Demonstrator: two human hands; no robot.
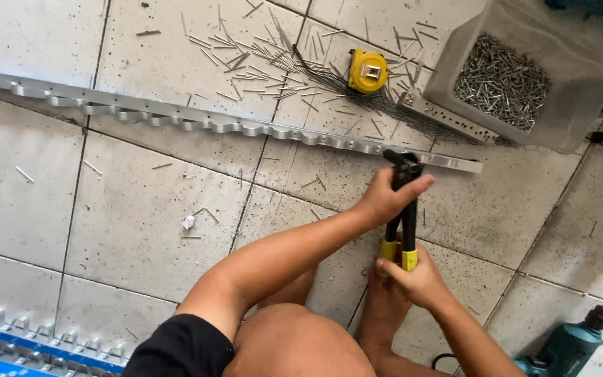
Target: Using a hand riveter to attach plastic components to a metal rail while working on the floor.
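- Down on the tiled floor (141, 209), a person squats over a long notched metal strip (211, 124) that runs from the left edge to right of centre.
- Both hands grip a black rivet tool (405, 209) with yellow handle tips; its head sits on the strip near the strip's right end.
- Left hand (385, 199): fingers wrapped tight round the upper part of the tool, just below the head, thumb stretched across to the right.
- Right hand (417, 279): fingers closed round the yellow ends of the two handles, which lie close together.
- Beyond the strip, a yellow tape measure (368, 71) lies among scattered loose rivet pins (259, 63).
- To the upper right stands a grey bin (567, 119) filled with rivets (502, 80), well apart from the hands.
- At the bottom right corner lies a teal drill (568, 348), near the right forearm but not touching it.
- At the bottom left, more notched metal pieces (29, 335) rest on a blue strip.
- A small crumpled white scrap (189, 222) lies on the floor left of the left arm.
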